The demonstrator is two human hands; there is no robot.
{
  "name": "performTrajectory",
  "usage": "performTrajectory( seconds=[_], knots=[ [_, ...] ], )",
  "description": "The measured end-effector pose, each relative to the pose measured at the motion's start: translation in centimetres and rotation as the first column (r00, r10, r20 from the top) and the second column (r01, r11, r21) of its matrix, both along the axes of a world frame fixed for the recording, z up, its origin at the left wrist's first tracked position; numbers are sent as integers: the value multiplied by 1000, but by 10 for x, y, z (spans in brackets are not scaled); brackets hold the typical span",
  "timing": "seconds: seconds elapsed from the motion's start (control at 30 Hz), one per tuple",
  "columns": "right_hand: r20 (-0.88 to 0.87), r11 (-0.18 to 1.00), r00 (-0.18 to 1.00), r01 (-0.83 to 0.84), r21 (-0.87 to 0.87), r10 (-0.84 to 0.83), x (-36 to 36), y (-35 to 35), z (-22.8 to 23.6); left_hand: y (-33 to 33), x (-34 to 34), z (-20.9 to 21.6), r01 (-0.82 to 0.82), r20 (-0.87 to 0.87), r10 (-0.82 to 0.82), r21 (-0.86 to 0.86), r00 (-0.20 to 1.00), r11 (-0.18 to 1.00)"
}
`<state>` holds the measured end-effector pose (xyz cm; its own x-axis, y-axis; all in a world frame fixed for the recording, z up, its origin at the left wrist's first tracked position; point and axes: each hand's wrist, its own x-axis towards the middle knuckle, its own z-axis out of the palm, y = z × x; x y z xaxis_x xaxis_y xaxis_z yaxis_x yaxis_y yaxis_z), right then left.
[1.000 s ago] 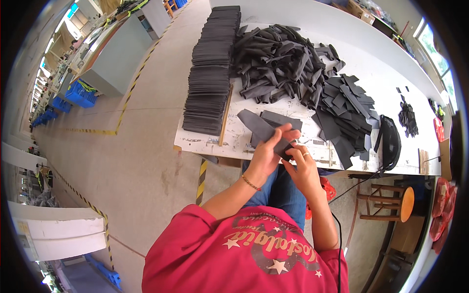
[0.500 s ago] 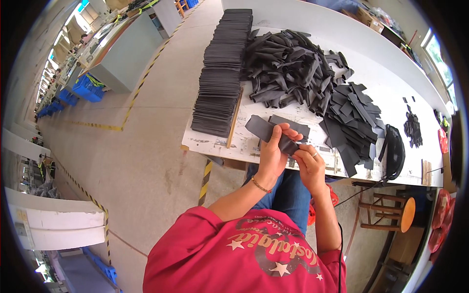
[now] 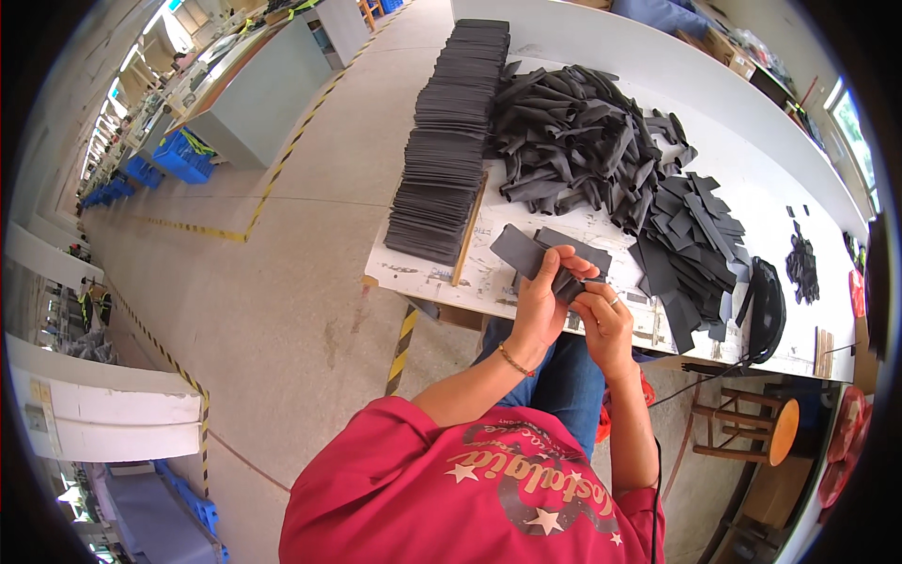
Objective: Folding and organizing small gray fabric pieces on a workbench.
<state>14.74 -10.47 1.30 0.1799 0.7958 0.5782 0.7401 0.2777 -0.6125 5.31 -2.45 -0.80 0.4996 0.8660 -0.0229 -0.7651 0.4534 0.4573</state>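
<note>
My left hand point(image 3: 543, 305) is closed around a dark grey fabric strip point(image 3: 515, 250), thumb on top. One flat end of the strip sticks out to the left past the thumb. At the other end, the fingertips of my right hand point(image 3: 603, 324) pinch the strip, which looks folded or curled between the two hands; the exact fold is hidden by the fingers. Both hands are just above the front edge of a white table point(image 3: 399, 273). Behind them a few flat dark pieces point(image 3: 584, 250) lie on the tabletop, partly covered by my left hand.
A long row of tightly stacked dark pieces point(image 3: 443, 132) runs along the table's left side, beside a wooden strip point(image 3: 469, 235). Further right are a heap of rolled pieces point(image 3: 564, 132), a pile of flat pieces point(image 3: 691, 249) and a black pouch-like item point(image 3: 766, 315). A stool point(image 3: 783, 432) stands below right.
The whole view has shifted slightly, so the table appears further right and lower. My right fingers have moved a little along the strip, and its folded part is now more hidden.
</note>
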Motion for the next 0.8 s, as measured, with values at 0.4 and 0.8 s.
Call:
performTrajectory(
  seconds=[0.4,0.8],
  knots=[
    [-8,1000,1000,-5,-17,5,-1,2,-4,-2,0,-2,-25,10,25,-9,1000,1000],
    [-409,986,907,33,-165,-99,-19,6,3,11,-2,0,-24,6,24,1,1000,1000]
  ],
)
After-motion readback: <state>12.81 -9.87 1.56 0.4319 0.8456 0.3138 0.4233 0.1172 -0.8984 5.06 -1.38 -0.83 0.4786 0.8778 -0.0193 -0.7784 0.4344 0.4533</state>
